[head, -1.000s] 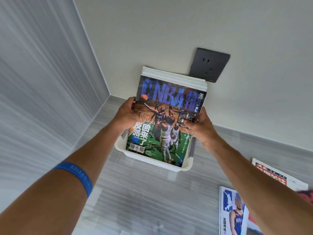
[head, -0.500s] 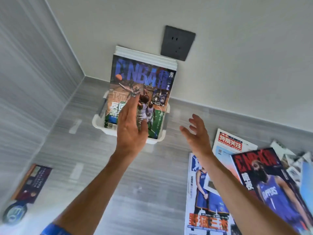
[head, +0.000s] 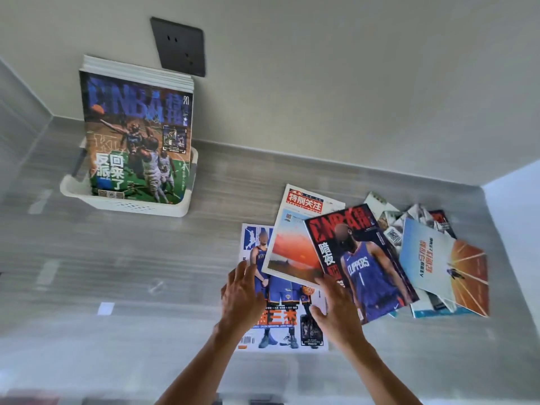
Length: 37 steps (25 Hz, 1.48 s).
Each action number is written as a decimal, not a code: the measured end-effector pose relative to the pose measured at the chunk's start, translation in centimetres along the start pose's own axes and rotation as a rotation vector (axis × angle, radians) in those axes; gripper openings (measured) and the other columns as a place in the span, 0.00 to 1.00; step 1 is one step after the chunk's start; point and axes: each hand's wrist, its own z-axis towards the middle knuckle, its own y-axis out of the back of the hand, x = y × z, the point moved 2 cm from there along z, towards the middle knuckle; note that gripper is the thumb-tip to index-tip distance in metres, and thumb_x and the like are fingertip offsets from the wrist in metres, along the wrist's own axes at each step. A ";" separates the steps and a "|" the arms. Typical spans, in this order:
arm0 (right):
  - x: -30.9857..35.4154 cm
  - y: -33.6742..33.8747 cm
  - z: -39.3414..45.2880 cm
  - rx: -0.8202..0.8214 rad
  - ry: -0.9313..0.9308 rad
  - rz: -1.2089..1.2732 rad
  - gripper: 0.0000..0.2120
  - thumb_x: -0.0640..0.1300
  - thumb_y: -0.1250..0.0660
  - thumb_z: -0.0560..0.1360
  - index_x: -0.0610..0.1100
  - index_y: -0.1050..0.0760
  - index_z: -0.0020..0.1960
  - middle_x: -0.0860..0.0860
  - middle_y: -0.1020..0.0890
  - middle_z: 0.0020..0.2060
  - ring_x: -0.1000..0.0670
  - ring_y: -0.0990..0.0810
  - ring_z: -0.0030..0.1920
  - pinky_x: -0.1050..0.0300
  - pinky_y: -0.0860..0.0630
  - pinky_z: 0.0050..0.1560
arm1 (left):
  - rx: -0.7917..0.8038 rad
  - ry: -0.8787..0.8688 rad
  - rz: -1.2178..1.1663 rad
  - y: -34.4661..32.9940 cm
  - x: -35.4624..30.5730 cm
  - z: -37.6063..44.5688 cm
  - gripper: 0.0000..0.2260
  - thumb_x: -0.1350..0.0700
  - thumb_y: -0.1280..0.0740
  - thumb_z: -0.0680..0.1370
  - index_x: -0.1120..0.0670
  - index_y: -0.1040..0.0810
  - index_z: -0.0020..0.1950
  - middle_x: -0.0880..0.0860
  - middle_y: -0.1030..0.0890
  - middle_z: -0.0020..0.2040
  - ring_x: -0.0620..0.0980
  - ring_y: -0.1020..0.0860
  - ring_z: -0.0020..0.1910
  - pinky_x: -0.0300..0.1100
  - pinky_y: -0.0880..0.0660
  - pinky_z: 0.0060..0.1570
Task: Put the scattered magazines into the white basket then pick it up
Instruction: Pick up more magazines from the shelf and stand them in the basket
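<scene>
Glossy covers overlap in the pile at right, and that is the hazard. Both hands are spread and empty, the left hand (head: 241, 299) and right hand (head: 339, 309) over the near white-covered magazine (head: 287, 320), which lies lowest, under the sunset magazine (head: 292, 249) and the red Clippers magazine (head: 362, 264). Dragging it out could slide those two further apart (slick paper shifts easily). The white basket (head: 128, 204) sits far left by the wall, already holding upright magazines (head: 137, 135) that could topple when more go in.
</scene>
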 end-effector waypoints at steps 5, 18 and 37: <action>0.2 -2.2 -1.9 0.053 -0.070 -0.306 0.34 0.57 0.33 0.74 0.49 0.40 0.76 0.46 0.34 0.74 0.42 0.30 0.70 0.46 0.30 0.66 | -0.127 0.297 -0.221 -0.5 -0.6 -0.4 0.28 0.58 0.34 0.72 0.52 0.35 0.72 0.56 0.28 0.65 0.55 0.31 0.57 0.50 0.31 0.58; 11.3 -2.9 -5.0 0.077 -0.317 1.000 0.09 0.45 0.27 0.65 0.47 0.26 0.41 0.53 0.15 0.37 0.54 0.16 0.38 0.60 0.23 0.37 | -0.094 -0.049 -0.268 4.3 2.1 -4.3 0.04 0.51 0.33 0.78 0.45 0.19 0.49 0.45 0.16 0.43 0.38 0.19 0.40 0.38 0.26 0.43; 20.1 0.2 5.9 0.274 0.178 1.147 0.17 0.29 0.34 0.76 0.46 0.20 0.58 0.51 0.13 0.52 0.48 0.16 0.54 0.57 0.21 0.57 | -0.449 0.015 -1.072 18.3 11.9 -4.2 0.21 0.75 0.40 0.76 0.53 0.19 0.56 0.50 0.13 0.49 0.47 0.16 0.45 0.41 0.20 0.44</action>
